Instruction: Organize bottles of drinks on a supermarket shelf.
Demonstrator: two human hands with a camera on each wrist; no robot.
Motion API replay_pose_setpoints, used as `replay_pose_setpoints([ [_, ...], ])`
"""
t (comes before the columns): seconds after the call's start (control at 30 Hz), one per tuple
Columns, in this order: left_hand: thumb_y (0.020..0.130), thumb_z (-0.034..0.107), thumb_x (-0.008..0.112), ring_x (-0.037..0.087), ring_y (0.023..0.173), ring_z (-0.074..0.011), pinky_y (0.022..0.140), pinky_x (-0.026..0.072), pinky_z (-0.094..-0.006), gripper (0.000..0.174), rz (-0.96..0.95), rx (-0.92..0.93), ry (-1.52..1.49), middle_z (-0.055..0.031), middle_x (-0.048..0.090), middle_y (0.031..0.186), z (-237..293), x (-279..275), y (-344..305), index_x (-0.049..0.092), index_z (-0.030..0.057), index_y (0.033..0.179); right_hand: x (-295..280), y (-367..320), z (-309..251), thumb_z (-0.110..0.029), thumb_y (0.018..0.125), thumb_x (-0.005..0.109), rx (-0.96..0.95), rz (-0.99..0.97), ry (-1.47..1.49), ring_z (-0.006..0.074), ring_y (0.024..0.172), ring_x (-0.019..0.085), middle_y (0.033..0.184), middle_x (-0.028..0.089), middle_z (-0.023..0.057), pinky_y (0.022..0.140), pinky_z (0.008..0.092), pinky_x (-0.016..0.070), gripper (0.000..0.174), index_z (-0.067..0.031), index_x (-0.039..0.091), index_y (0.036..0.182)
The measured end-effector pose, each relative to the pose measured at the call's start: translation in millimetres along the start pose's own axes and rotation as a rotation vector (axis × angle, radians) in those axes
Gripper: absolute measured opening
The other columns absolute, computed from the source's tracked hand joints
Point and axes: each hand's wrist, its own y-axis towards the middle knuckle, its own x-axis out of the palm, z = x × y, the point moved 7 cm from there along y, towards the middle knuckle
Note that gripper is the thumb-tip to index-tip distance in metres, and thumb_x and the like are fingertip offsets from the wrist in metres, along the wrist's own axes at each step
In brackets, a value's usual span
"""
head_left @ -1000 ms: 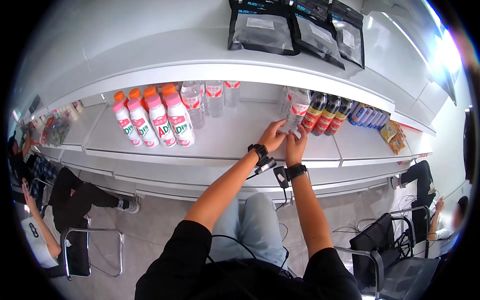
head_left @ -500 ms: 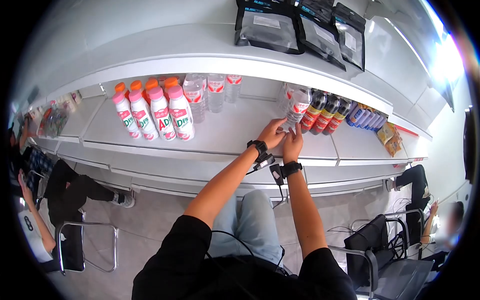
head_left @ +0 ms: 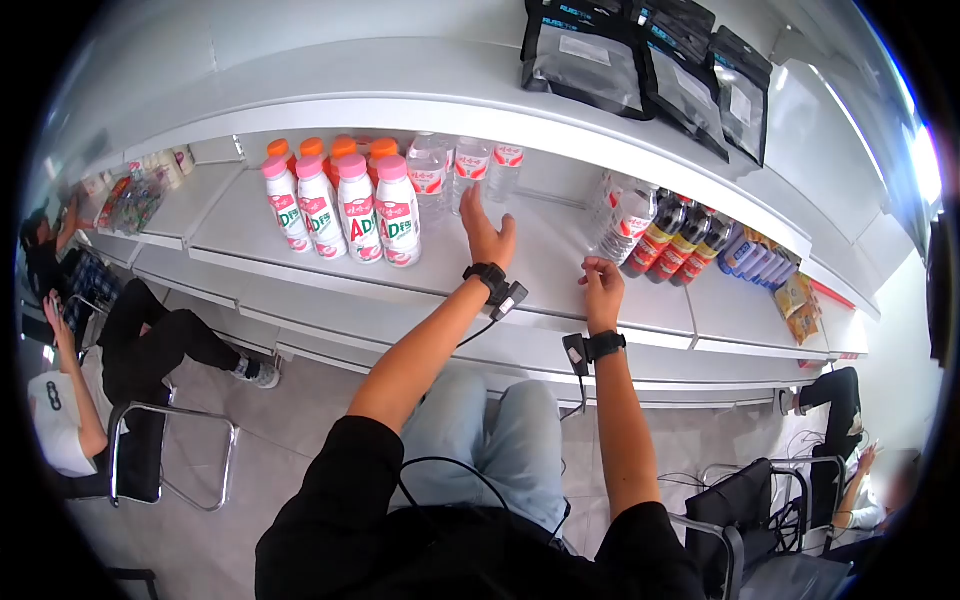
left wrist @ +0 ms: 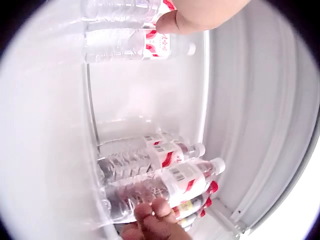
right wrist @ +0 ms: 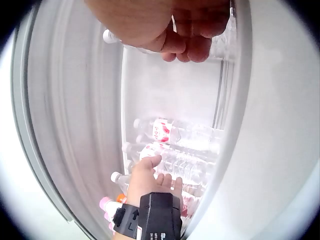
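In the head view, my left hand [head_left: 488,238] reaches over the shelf with fingers extended, just in front of clear water bottles [head_left: 428,180] with red-and-white labels. The left wrist view shows its thumb [left wrist: 167,22] overlapping the label of one bottle. My right hand [head_left: 602,290] hangs by the shelf's front edge, its fingers loosely bent and holding nothing. Right behind those fingers stands the front water bottle [head_left: 629,222] of the right-hand group. Dark cola bottles [head_left: 662,235] with red labels stand beside it.
White bottles with pink caps [head_left: 352,210] stand left, orange-capped bottles [head_left: 342,147] behind them. Blue cans [head_left: 752,255] and yellow packets [head_left: 797,305] lie right. The upper shelf's edge [head_left: 420,122] overhangs the bottles and bears black pouches [head_left: 585,65]. People sit on both sides.
My left hand has left the right-hand water bottle and moved left to the other water bottles, its fingers straightening. My right hand has drawn slightly back from the bottle. The head view has shifted.
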Motion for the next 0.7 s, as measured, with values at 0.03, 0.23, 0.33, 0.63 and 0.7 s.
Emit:
replay_pose_setpoints([
  [0.03, 0.079, 0.008, 0.061, 0.020, 0.142, -0.0429, 0.117, 0.0180, -0.0480, 0.081, 0.030, -0.036, 0.015, -0.0290, 0.022, 0.151, -4.6, -1.6, -0.3, 0.020, -0.0027, 0.148, -2.3, 0.0, -0.2, -0.002, 0.091, 0.053, 0.016, -0.002, -0.007, 0.0123, 0.069, 0.060, 0.090, 0.065, 0.0046, 0.063, 0.0246, 0.0494, 0.011, 0.0004, 0.063, 0.095],
  [0.23, 0.078, 0.013, 0.066, 0.022, 0.141, -0.0396, 0.118, 0.0184, -0.0442, 0.084, 0.070, -0.195, -0.004, -0.0275, 0.024, 0.149, -49.2, -4.5, 8.3, 0.020, -0.0046, 0.146, -7.2, -7.5, -6.5, -0.002, 0.091, 0.052, 0.025, -0.048, 0.047, 0.0108, 0.069, 0.058, 0.091, 0.064, 0.0044, 0.064, 0.0229, 0.0483, 0.014, -0.0001, 0.064, 0.098],
  [0.33, 0.079, 0.015, 0.069, 0.026, 0.140, -0.0383, 0.116, 0.0231, -0.0426, 0.082, -0.026, -0.285, -0.004, -0.0264, 0.029, 0.147, -51.5, -5.8, 13.5, 0.025, -0.0039, 0.145, -2.5, -6.6, -6.2, -0.003, 0.091, 0.052, 0.008, -0.062, 0.022, 0.0104, 0.069, 0.058, 0.090, 0.064, 0.0042, 0.065, 0.0232, 0.0485, 0.014, -0.0002, 0.064, 0.098],
  [0.63, 0.079, 0.025, 0.075, 0.042, 0.130, -0.0348, 0.111, 0.0326, -0.0396, 0.083, -0.059, -0.128, 0.088, -0.0235, 0.043, 0.140, -60.3, 19.6, 30.5, 0.031, -0.0018, 0.144, 19.1, -0.9, -1.8, -0.006, 0.090, 0.056, 0.031, -0.304, -0.129, 0.0115, 0.077, 0.061, 0.102, 0.067, 0.0034, 0.072, 0.0255, 0.0492, 0.019, -0.0023, 0.064, 0.107],
  [0.7, 0.080, 0.025, 0.075, 0.046, 0.128, -0.0332, 0.109, 0.0358, -0.0386, 0.082, -0.092, -0.112, 0.097, -0.0218, 0.047, 0.137, -61.9, 21.2, 30.0, 0.032, -0.0014, 0.144, 30.5, 3.5, -6.4, -0.008, 0.091, 0.056, 0.077, -0.404, -0.006, 0.0120, 0.083, 0.062, 0.108, 0.067, 0.0027, 0.078, 0.0266, 0.0486, 0.024, -0.0040, 0.063, 0.114],
])
